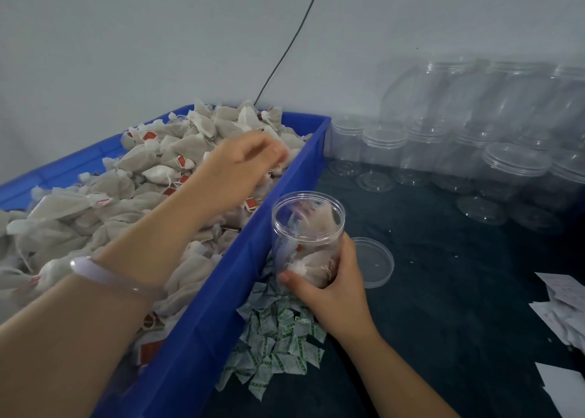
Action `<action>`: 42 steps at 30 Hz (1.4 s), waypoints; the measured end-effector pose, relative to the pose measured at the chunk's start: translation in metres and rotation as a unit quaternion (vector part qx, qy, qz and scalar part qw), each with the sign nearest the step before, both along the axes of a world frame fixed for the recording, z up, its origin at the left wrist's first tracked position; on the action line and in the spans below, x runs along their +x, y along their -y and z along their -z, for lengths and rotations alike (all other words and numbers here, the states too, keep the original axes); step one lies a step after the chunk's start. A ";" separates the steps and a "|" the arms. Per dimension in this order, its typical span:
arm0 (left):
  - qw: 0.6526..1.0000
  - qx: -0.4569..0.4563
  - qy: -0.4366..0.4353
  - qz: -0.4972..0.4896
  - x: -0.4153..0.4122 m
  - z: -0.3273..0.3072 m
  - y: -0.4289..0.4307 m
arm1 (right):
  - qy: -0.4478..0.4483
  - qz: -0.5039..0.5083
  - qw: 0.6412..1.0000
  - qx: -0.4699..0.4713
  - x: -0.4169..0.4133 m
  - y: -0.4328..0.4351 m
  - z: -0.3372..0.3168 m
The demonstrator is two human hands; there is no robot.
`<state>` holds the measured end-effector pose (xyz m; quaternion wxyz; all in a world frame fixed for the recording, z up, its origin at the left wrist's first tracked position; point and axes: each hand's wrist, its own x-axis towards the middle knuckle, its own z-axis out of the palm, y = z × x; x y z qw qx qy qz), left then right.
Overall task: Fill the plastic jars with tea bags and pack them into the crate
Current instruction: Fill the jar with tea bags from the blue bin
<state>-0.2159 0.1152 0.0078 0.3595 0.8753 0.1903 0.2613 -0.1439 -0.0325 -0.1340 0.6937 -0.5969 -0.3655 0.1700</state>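
We see the jar point(308, 227) near the middle of the scene, open-mouthed and lidless, just right of the blue crate's point(221, 306) right wall. A few tea bags point(311, 259) lie in its lower half; the upper part is clear. The right hand point(329, 286) has its grip clamped on the jar low down, with the thumb across the near side and the fingers wrapped round the right side. The jar's base is hidden behind that hand, so we cannot tell what it stands on.

The left hand point(247, 161) is stretched out over the far right part of the crate, above the heap of more tea bags that fills it. The hand is blurred, and we cannot tell whether its grip is apart or closed on a bag. A pale bracelet point(104, 275) sits on that wrist.

Just right of the jar a clear lid point(375, 262) lies flat on the dark table point(443, 306). Near the jar, against the crate wall, lies a pile of green-and-white sachets point(278, 338). Empty jars point(512, 170) stand and are stacked along the far right. White slips point(566, 316) lie at the right edge.
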 end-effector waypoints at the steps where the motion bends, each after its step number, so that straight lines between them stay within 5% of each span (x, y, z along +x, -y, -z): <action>1: 0.996 0.061 -0.025 -0.065 -0.002 0.001 -0.011 | -0.003 -0.002 1.000 -0.001 0.000 0.000 0.000; 4: 0.936 0.147 -0.251 -0.200 -0.013 0.012 -0.048 | 0.001 -0.002 1.000 -0.007 -0.001 0.002 -0.002; 7: 0.869 0.117 -0.432 -0.210 -0.025 0.025 -0.065 | 0.009 0.002 1.000 -0.012 -0.002 0.002 -0.004; 10: 0.882 0.071 -0.417 -0.206 -0.023 0.026 -0.069 | 0.014 -0.001 1.000 -0.009 -0.002 0.002 -0.004; 12: 0.881 0.125 -0.401 -0.217 -0.019 0.022 -0.067 | 0.016 -0.002 1.000 -0.007 -0.001 0.002 -0.004; 17: 0.967 0.106 -0.129 -0.192 -0.016 0.009 -0.048 | 0.017 0.003 1.000 -0.006 -0.001 0.002 -0.003; 20: 0.990 -0.015 0.001 -0.140 -0.011 -0.001 -0.025 | 0.015 0.003 1.000 -0.002 -0.002 0.002 -0.003; 24: 0.968 -0.230 0.096 0.008 -0.005 -0.006 0.005 | 0.013 0.002 1.000 0.001 -0.002 0.002 -0.003; 27: 0.952 -0.280 0.104 0.068 0.000 -0.003 0.017 | 0.016 0.004 1.000 0.008 -0.002 0.001 -0.004; 32: 0.998 -0.038 0.011 0.048 0.004 0.003 0.022 | -0.001 -0.001 1.000 0.014 -0.001 0.000 -0.002; 36: 0.998 0.003 0.017 0.054 0.005 0.003 0.022 | -0.005 0.006 1.000 0.017 -0.001 -0.001 -0.002; 42: 0.985 0.074 -0.088 0.128 0.001 0.008 0.022 | 0.032 0.039 0.998 0.049 -0.001 0.000 -0.006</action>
